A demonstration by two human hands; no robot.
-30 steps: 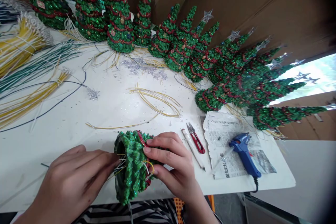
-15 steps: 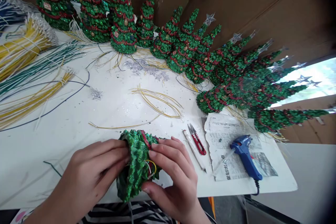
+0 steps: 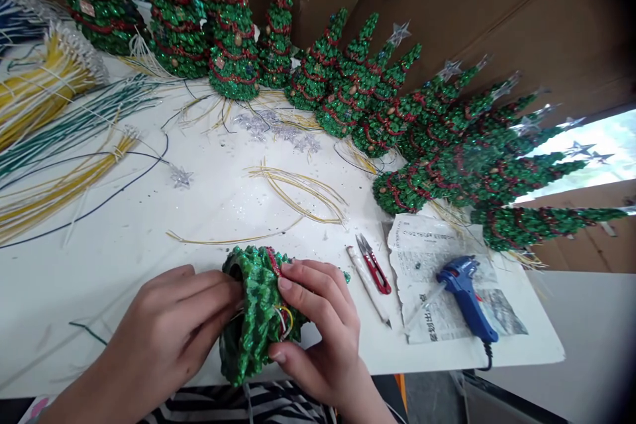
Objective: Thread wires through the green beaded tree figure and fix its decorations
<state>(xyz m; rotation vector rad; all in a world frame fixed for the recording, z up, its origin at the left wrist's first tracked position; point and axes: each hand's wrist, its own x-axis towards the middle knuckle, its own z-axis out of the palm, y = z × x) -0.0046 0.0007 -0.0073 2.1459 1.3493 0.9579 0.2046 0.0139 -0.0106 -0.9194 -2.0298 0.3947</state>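
A green glittery tree (image 3: 256, 318) lies on its side at the table's front edge, its hollow base facing left. My right hand (image 3: 322, 331) grips its body, thumb below and fingers on top near the red garland. The fingertips of my left hand (image 3: 183, 318) are pressed together inside the opening of the base; what they pinch is hidden. A small loop of yellow and white wire (image 3: 285, 321) sticks out of the tree's side, between my hands.
Rows of decorated trees (image 3: 233, 46) line the back and right. Wire bundles (image 3: 50, 93) lie left, loose yellow wires (image 3: 308, 195) mid-table. Right are a white stick (image 3: 368, 285), red snips (image 3: 375, 268) and a blue glue gun (image 3: 467, 298) on newspaper (image 3: 417, 265).
The fingers of my right hand have shifted slightly left on the tree, and its tip now shows beyond them. My left hand has moved slightly, its fingertips still in the base.
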